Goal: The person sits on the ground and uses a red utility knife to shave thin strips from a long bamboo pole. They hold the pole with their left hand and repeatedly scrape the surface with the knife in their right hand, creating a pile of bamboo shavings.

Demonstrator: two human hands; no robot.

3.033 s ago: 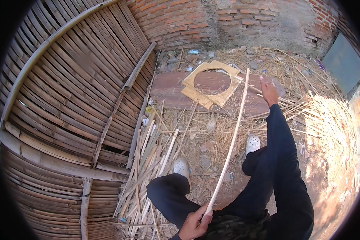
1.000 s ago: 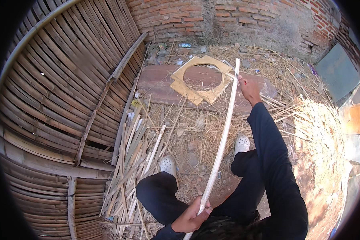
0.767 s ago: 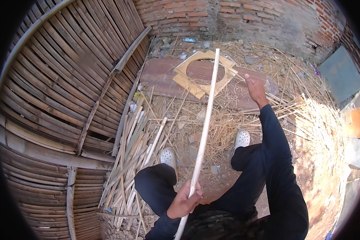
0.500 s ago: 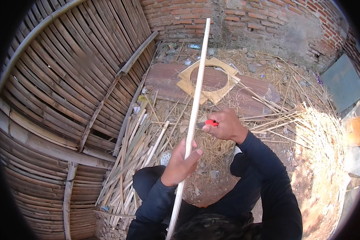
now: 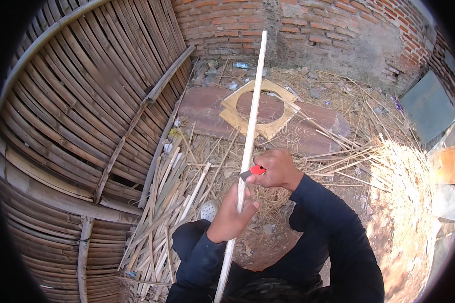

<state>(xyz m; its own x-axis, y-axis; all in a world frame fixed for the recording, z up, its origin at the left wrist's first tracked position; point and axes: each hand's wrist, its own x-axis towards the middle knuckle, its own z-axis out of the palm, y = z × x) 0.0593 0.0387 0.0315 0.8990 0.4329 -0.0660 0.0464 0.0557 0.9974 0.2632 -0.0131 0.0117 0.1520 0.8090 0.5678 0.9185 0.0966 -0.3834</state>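
Observation:
A long pale strip of bamboo or wood (image 5: pixel 254 106) slants up from my lap toward the brick wall. My left hand (image 5: pixel 232 216) is closed around its lower half, thumb along the right side. Just above that, my right hand (image 5: pixel 278 169) grips a knife (image 5: pixel 257 170) by its red handle. The knife's short dark blade lies against the strip, close over the left hand's fingers. Most of the handle is hidden inside my right fist.
Many split strips (image 5: pixel 159 202) lie heaped at the left beside a slatted bamboo wall (image 5: pixel 81 101). A yellowish board with a round hole (image 5: pixel 230 113) rests on a reddish-brown panel (image 5: pixel 197 106). Shavings and thin sticks (image 5: pixel 338 156) cover the ground at right. A brick wall (image 5: pixel 222 25) stands behind.
My right hand and the knife have come down and nearer, bringing the blade onto the strip. The left hand still holds the strip, and the view has shifted slightly.

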